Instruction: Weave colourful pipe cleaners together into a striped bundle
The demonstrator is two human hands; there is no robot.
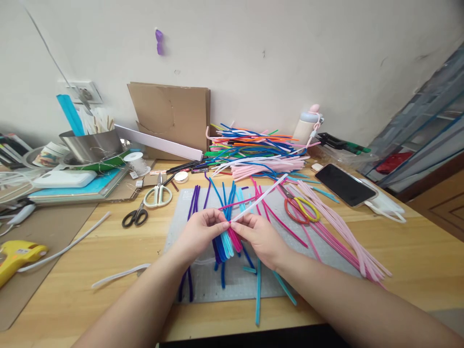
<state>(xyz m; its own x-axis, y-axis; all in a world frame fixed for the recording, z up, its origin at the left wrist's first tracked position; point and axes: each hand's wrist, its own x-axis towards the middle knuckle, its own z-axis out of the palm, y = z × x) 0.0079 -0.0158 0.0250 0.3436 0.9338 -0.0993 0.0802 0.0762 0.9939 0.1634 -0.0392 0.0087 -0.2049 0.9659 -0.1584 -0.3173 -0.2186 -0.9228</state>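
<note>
Over the grey cutting mat (319, 251), my left hand (206, 229) and my right hand (259, 234) meet with thumbs and fingertips pinched close together. Between them is a bundle of folded pipe cleaners (226, 244) in purple, blue, light blue and magenta, with looped ends toward me. From my right fingertips a white pipe cleaner (266, 193) slants up and right; magenta strands lie beneath it. Loose purple pipe cleaners (194, 198) and light blue pipe cleaners (258, 295) lie around the bundle. The exact pinch point is partly hidden by my fingers.
Red-yellow scissors (300, 208) and pink pipe cleaners (344, 227) lie right, near a phone (346, 183). White-handled scissors (158, 193), black scissors (135, 216) and a yellow glue gun (18, 256) lie left. A pipe cleaner heap (253, 150) and cardboard (170, 116) stand behind.
</note>
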